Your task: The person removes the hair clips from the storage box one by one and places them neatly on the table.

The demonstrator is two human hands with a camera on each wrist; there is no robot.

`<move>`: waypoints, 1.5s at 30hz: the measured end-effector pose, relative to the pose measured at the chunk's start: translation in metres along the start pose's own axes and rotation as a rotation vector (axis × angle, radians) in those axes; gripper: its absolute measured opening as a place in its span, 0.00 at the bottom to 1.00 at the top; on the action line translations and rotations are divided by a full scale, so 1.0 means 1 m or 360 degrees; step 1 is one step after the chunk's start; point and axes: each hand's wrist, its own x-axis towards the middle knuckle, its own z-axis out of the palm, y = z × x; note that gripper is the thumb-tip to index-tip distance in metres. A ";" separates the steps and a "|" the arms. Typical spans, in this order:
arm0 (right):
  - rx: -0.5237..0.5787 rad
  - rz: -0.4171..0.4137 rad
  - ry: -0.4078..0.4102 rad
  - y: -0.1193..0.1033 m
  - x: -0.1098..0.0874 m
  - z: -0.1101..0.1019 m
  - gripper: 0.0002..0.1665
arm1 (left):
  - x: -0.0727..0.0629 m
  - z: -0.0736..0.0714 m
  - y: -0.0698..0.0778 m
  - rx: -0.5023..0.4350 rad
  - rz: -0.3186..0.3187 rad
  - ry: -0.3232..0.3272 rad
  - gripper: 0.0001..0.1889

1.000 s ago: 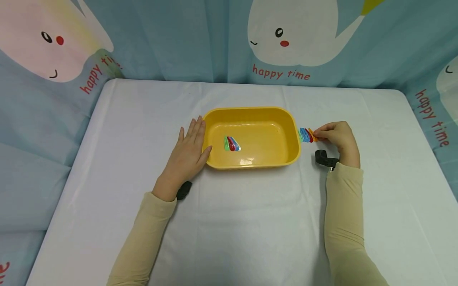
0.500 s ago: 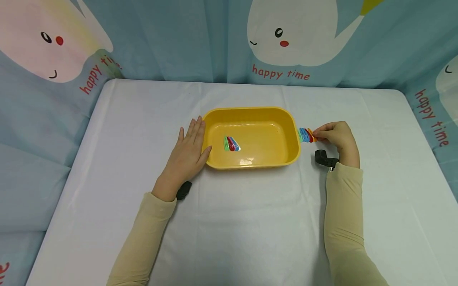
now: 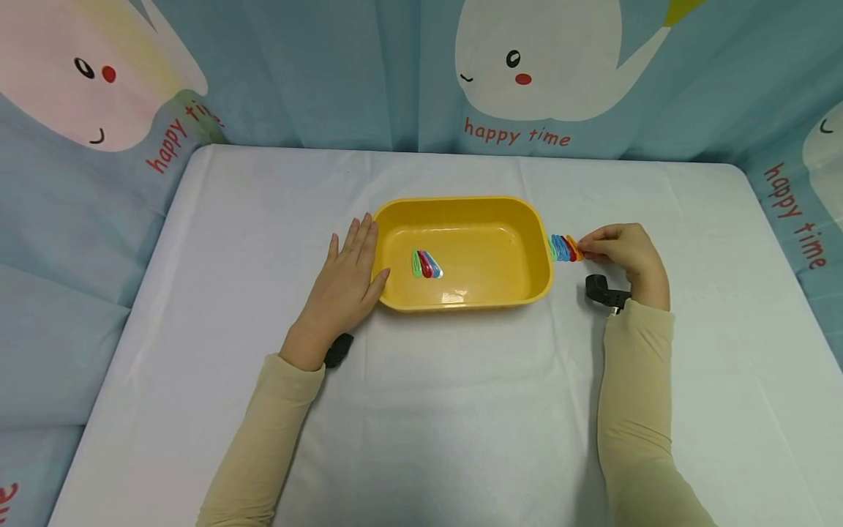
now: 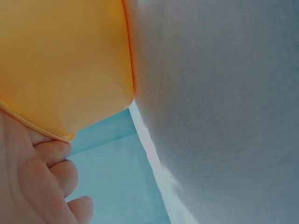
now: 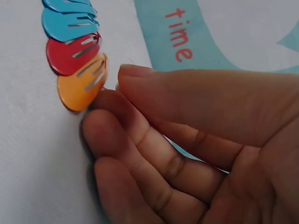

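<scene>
My left hand (image 3: 342, 282) lies with straight fingers along the left end of a yellow plastic tub (image 3: 487, 282), thumb over its rim. In the left wrist view the fingers (image 4: 63, 177) touch the tub's rim. Inside the tub lies a small fan of snap hair clips (image 3: 426, 264) in green, red and blue. My right hand (image 3: 626, 252) is right of the tub, its thumb and fingertips pinched at an orange hair clip (image 5: 79, 86). That clip ends an overlapping row with a red clip (image 5: 72, 53) and blue clips (image 5: 70, 23). The fingers partly hide the pinch.
A white cloth covers the table (image 3: 461, 410). Blue curtains (image 3: 342, 73) printed with whales hang along its far and side edges. A black wrist camera (image 3: 602, 293) sits by the right hand, another (image 3: 339, 351) by the left wrist.
My right hand and forearm have shifted very slightly to the right, with the fingertips still at the orange end of the row. The left hand and tub have stayed put.
</scene>
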 end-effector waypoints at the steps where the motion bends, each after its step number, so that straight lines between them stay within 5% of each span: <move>1: 0.0011 -0.0001 -0.0009 0.001 0.000 -0.001 0.17 | 0.000 0.000 0.000 -0.0001 -0.0001 -0.0002 0.35; 16: 0.0172 0.0006 -0.0116 0.006 -0.001 -0.009 0.09 | 0.000 -0.001 0.001 0.0006 -0.0011 -0.0020 0.36; 24: 0.0176 0.0010 -0.0072 0.004 -0.003 -0.012 0.13 | 0.001 0.000 0.001 0.0007 -0.0009 -0.0015 0.36; 31: 0.0305 -0.0042 -0.0064 -0.002 -0.008 -0.013 0.05 | 0.000 0.000 0.001 0.0004 -0.0014 -0.0012 0.35; 45: 0.0333 -0.0170 -0.0043 -0.013 -0.013 -0.010 0.05 | 0.000 -0.001 0.000 -0.0008 -0.0001 -0.0004 0.35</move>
